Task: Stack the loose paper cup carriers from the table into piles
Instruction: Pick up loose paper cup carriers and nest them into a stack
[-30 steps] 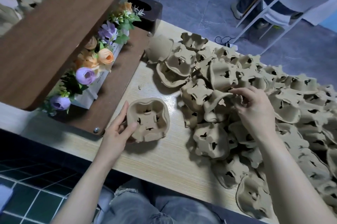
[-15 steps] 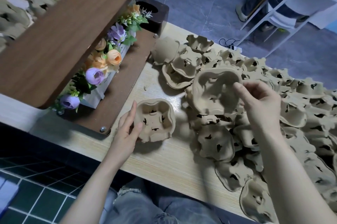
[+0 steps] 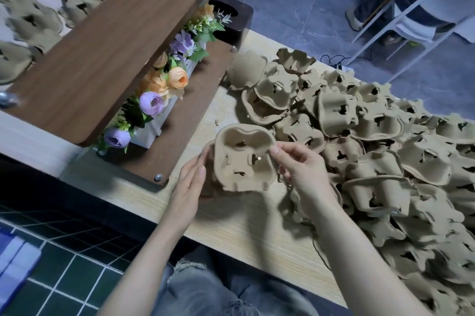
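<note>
Carrier [image 3: 245, 158]: tan moulded pulp, four torn-holed cups, rim pinched by right-hand fingers [image 3: 276, 152].

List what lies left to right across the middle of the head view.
Wooden shelf board → artificial flowers → left hand → held cup carrier → right hand → heap of loose carriers.

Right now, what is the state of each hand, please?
Left hand: fingers straight, resting against the stack of carriers, holding nothing.
Right hand: pinching the rim of a paper cup carrier.
</note>
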The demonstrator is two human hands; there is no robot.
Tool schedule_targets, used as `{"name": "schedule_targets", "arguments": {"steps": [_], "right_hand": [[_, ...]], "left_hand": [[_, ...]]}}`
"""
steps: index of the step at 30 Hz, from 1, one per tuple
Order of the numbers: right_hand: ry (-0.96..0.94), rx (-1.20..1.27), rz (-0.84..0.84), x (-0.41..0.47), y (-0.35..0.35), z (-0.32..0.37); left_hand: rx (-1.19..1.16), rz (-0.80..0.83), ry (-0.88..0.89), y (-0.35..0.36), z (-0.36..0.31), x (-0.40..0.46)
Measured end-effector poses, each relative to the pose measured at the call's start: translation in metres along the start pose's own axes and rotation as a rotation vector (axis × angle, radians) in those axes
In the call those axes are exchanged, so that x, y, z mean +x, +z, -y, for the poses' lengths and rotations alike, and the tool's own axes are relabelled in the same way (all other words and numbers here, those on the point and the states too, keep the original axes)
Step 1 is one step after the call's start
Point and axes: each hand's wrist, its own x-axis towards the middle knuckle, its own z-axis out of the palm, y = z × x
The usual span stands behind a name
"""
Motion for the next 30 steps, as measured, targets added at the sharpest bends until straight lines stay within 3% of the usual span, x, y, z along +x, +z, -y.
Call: {"name": "schedule_targets", "arguments": {"steps": [19, 25, 30], "right_hand": [[-0.082, -0.293, 0.067, 0.009, 0.004, -0.039], [-0.433, -0.556, -0.222, 0.027, -0.022, -0.018], [-0.507, -0.676, -0.448, 0.052, -0.058, 0.013]], "left_hand": [[-0.067, -0.033, -0.034, -0.001, 0.0, 0.004], [-0.057, -0.025, -0.033, -0.002, -0.001, 0.007], [-0.055, -0.031, -0.03, -0.001, -0.005, 0.007]]}}
